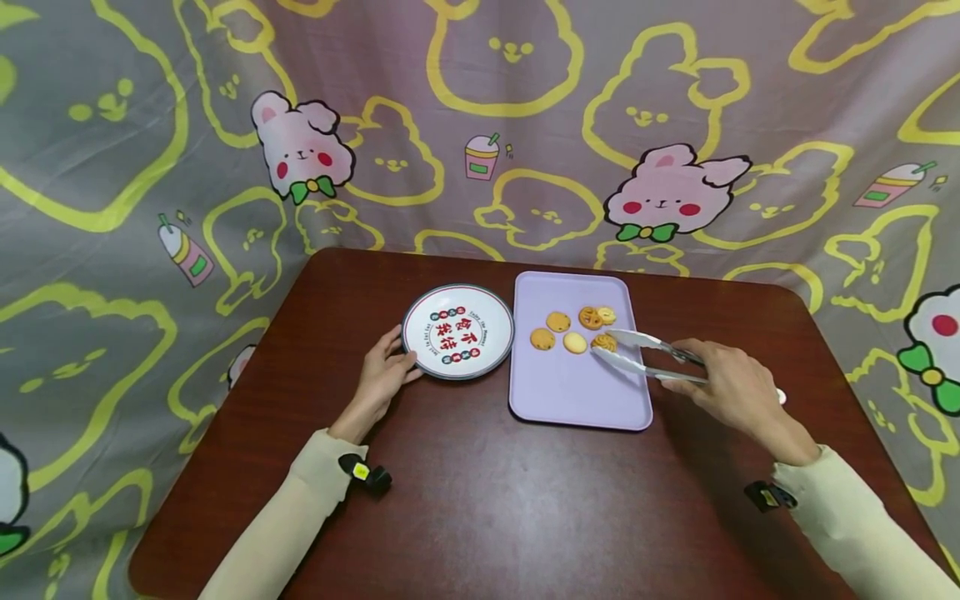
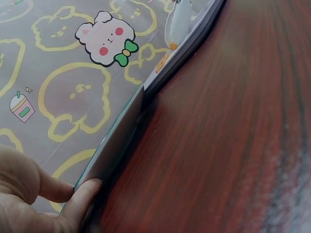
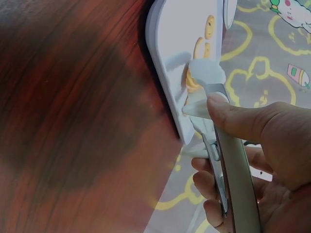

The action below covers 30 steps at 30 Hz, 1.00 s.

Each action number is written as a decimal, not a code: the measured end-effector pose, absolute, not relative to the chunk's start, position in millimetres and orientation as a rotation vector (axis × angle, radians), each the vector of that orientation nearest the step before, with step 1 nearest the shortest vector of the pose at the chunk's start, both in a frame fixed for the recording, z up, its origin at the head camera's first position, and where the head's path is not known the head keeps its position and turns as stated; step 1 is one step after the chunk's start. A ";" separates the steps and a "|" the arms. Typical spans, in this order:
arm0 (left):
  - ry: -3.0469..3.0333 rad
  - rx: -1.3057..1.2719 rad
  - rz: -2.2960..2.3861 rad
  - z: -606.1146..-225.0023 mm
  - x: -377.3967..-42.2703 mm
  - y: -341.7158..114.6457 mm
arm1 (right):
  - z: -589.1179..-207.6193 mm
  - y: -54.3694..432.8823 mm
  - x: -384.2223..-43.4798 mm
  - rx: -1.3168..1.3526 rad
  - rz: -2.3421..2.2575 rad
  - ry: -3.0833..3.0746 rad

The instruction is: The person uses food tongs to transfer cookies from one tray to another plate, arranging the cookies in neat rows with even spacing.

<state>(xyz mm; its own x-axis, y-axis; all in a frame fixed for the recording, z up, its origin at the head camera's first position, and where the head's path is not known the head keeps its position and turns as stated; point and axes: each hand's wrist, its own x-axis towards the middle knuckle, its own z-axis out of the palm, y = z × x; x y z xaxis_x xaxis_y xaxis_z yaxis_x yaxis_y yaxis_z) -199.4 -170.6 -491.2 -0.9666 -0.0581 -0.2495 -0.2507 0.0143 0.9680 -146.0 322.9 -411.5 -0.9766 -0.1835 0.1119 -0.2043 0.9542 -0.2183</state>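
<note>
My left hand [image 1: 384, 371] pinches the left rim of a round white plate [image 1: 480, 325] with red and dark lettering; in the left wrist view, thumb and finger meet on the plate edge [image 2: 114, 141]. My right hand [image 1: 731, 383] holds metal tongs with white tips [image 1: 626, 364], thumb along one arm and fingers round the other in the right wrist view. The tong tips reach over the lilac tray [image 1: 577, 400], on either side of a swirled cookie [image 1: 603, 342]. Close by on the tray lie a pale round cookie [image 1: 575, 342], a face-patterned cookie [image 1: 590, 317] and several others.
Tray and plate stand side by side on a dark reddish-brown wooden table [image 1: 510, 492]. A patterned curtain [image 1: 420, 225] hangs along the table's far edge and sides. A small white object [image 1: 782, 397] shows just beyond my right hand.
</note>
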 end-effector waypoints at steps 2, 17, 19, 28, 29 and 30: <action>2.133 -0.326 2.086 -491.6 -199.4 -170.7 | -410.8 321.5 -147.1 0.304 0.355 -3.011; 2.121 -0.344 2.077 -489.4 -200.5 -170.9 | -405.8 296.7 -157.9 0.385 0.372 -2.938; 2.117 -0.357 2.075 -489.9 -200.9 -171.4 | -406.0 292.0 -160.0 0.401 0.373 -2.924; 2.089 -0.378 2.089 -492.7 -203.2 -172.6 | -406.7 271.0 -170.8 0.453 0.381 -2.915; 2.086 -0.379 2.090 -492.8 -203.4 -172.5 | -406.8 268.9 -172.0 0.457 0.383 -2.917; 2.083 -0.381 2.091 -492.8 -203.6 -172.5 | -406.9 266.8 -173.2 0.461 0.388 -2.916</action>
<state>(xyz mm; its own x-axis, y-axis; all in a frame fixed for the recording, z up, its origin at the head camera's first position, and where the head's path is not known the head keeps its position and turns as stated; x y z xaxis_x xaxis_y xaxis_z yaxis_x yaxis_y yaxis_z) -203.6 -172.5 -492.8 -0.9537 -0.0622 -0.2941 -0.2939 -0.0136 0.9557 -173.2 266.8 -406.9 -0.9389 -0.2801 0.1998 -0.3226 0.9187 -0.2279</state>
